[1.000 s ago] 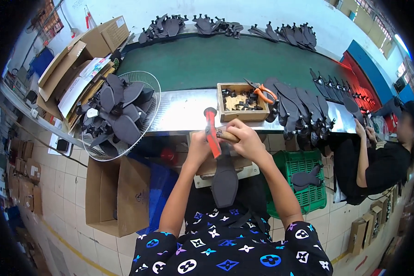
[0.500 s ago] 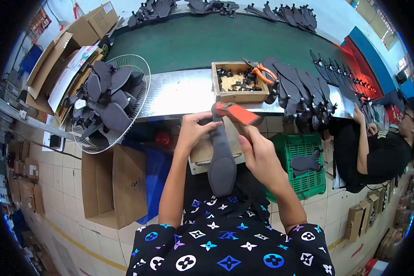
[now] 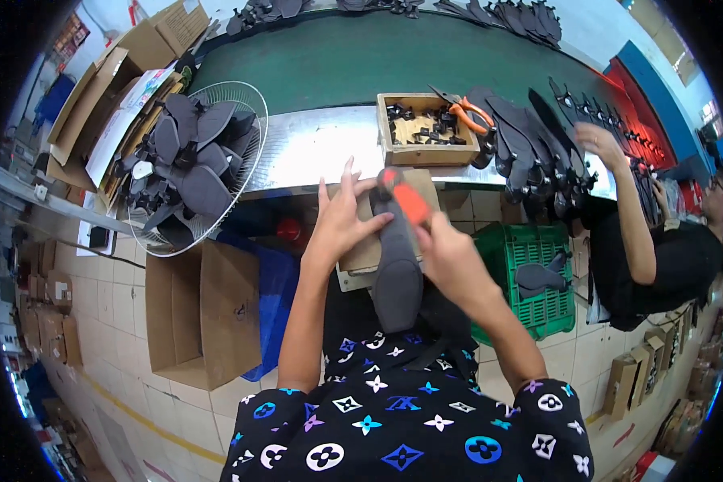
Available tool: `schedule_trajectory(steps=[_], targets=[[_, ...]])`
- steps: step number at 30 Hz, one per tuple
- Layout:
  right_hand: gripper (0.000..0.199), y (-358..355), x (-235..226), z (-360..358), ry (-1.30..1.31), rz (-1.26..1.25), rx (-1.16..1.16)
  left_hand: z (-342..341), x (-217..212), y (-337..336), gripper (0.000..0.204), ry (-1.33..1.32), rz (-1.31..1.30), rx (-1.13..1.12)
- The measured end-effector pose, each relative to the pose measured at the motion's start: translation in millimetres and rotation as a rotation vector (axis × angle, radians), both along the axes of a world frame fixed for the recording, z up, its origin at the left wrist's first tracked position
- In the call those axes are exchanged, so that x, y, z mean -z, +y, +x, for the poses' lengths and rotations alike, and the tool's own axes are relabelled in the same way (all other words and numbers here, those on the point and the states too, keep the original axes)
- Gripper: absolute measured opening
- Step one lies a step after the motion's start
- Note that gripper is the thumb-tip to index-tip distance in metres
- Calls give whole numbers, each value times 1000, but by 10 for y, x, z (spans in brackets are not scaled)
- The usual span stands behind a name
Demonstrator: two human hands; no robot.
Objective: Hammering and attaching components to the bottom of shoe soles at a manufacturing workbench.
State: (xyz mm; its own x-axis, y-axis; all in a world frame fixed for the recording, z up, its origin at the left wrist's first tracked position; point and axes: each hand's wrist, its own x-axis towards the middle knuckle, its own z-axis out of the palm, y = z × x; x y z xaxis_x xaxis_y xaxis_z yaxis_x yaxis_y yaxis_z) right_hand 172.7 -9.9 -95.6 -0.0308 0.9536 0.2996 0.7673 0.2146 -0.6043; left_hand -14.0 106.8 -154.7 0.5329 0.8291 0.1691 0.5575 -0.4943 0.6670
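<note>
A dark grey flip-flop sole (image 3: 398, 285) lies lengthwise over a pale block (image 3: 363, 255) at my lap, heel end toward me. My left hand (image 3: 337, 221) steadies its narrow upper part between thumb and index finger, the other fingers raised and spread. My right hand (image 3: 458, 257) is closed around a red hammer (image 3: 410, 201), blurred by motion. Its dark end is over the sole's far end, hiding that spot; whether it touches cannot be told.
Beyond the block stands a wooden box (image 3: 430, 153) of small black parts, orange-handled pliers (image 3: 472, 115) on its rim. A wire basket (image 3: 261, 128) of soles is left; a cardboard box (image 3: 229, 313) sits below. At right are piled sandals (image 3: 518, 145), a green crate (image 3: 538, 321) and a co-worker (image 3: 643, 241).
The hammer has swung to a steeper angle over the sole's far end. My left fingers have lifted and spread. The co-worker's hand has risen toward the piled sandals.
</note>
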Motion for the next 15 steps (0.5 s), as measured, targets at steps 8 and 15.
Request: schedule_trajectory(steps=[8,15], targets=[[18,-94,-107,-6,-74,-84,22,41,-5,40,66,93,134,-2],[27,-48,-388,116,149,169,45,-26,-55,-284,35,-306,242,141]])
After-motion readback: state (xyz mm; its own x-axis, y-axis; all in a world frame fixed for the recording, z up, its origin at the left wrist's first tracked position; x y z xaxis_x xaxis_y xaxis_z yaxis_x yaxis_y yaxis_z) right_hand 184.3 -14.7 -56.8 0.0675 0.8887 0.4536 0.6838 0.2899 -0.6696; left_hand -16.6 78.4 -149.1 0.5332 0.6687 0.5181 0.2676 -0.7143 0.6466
